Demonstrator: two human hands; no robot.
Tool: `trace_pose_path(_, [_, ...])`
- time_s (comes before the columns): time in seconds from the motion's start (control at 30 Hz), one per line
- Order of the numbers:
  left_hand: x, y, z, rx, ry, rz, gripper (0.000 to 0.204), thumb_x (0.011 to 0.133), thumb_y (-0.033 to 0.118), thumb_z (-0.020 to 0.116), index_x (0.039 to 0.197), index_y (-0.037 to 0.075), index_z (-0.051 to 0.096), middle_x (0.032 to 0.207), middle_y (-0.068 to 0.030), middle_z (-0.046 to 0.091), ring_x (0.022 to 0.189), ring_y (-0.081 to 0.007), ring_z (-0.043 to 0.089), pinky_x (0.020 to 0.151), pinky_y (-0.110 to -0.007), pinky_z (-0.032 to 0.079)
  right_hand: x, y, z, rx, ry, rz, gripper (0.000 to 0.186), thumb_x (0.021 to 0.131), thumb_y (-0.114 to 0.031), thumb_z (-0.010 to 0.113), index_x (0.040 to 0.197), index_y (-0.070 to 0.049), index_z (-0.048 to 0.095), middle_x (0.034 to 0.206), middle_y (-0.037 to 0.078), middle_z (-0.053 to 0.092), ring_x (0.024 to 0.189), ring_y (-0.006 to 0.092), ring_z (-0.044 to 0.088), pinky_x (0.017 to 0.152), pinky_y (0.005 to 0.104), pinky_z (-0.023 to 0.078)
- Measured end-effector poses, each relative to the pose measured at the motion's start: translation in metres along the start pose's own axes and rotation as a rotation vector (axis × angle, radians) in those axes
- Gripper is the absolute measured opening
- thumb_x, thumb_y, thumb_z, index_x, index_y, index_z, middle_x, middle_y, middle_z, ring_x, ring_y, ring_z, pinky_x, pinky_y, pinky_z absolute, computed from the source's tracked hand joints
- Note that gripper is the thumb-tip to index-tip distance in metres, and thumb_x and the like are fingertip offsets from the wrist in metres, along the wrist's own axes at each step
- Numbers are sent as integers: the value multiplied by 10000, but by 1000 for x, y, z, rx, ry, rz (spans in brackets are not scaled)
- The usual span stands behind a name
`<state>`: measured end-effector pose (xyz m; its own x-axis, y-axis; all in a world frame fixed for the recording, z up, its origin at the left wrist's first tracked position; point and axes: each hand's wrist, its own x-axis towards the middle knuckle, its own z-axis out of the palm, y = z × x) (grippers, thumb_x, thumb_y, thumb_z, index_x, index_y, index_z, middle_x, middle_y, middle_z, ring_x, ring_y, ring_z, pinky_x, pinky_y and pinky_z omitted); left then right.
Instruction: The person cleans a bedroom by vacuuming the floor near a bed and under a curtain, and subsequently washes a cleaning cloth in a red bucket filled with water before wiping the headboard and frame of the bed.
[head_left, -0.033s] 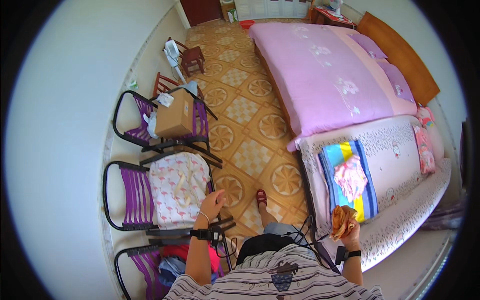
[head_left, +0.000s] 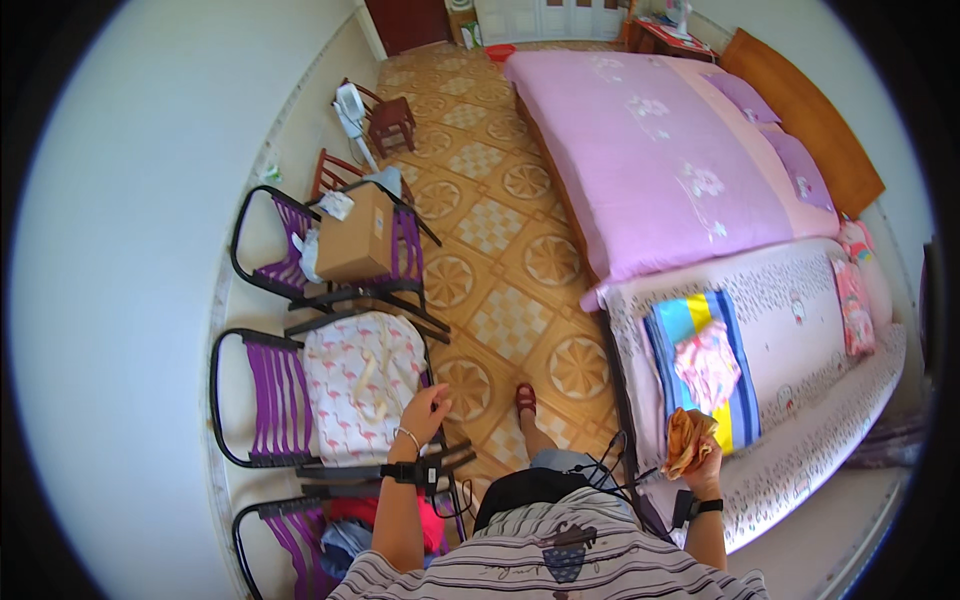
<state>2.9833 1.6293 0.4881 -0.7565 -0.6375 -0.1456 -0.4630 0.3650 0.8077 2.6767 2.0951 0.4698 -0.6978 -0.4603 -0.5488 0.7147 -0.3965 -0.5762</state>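
The right hand (head_left: 706, 462) is closed around a bunched orange cloth (head_left: 688, 440), holding it up at the near edge of the small bed (head_left: 800, 340), just beside the striped blue-and-yellow blanket (head_left: 690, 325) with a pink garment (head_left: 708, 367) lying on it. Across the floor from that bed, the left hand (head_left: 425, 412) hangs loosely curled, fingers half spread, holding nothing, touching the flamingo-print bag (head_left: 360, 385) on the purple chair (head_left: 265, 400).
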Motion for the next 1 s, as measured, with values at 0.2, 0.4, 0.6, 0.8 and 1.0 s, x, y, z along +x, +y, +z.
trace_pose_path(0.2, [66,-29,-91,77,204,-147,373,849,190,611,1192,54,555,1100,-121,627,918,-237,619,798,-333,487,195,-15,178,-95,-186,173,376,804,-206,511,1137,-36,546,1118,118,608,1013,288,589,922,380,463])
trace_pose_path(0.4, [113,-68,-146,6,466,-283,348,844,176,628,1157,35,573,1071,-128,636,863,-226,638,741,-319,503,360,-18,387,-457,-325,269,413,783,-235,533,1148,-42,544,1042,114,635,930,304,607,793,465,507])
trace_pose_path(0.6, [228,-118,-194,-31,515,-399,355,828,196,634,1143,41,583,1035,-132,651,871,-239,644,763,-331,512,486,-1,509,-448,-478,432,429,792,-214,491,1181,-36,531,1092,123,625,954,324,602,800,493,504])
trace_pose_path(0.8, [486,-94,-275,-17,383,-91,354,833,177,621,1150,32,560,1013,-145,643,903,-272,629,799,-339,498,551,-22,597,-403,-294,239,416,801,-196,481,1179,-27,520,1119,122,609,1036,312,573,910,461,459])
trace_pose_path(1.0, [748,0,-308,-67,86,193,373,858,196,606,1197,56,539,961,-113,646,830,-206,614,749,-309,495,638,-63,638,-279,-137,98,348,781,-207,507,1072,-28,576,1031,116,628,954,303,584,887,435,464])
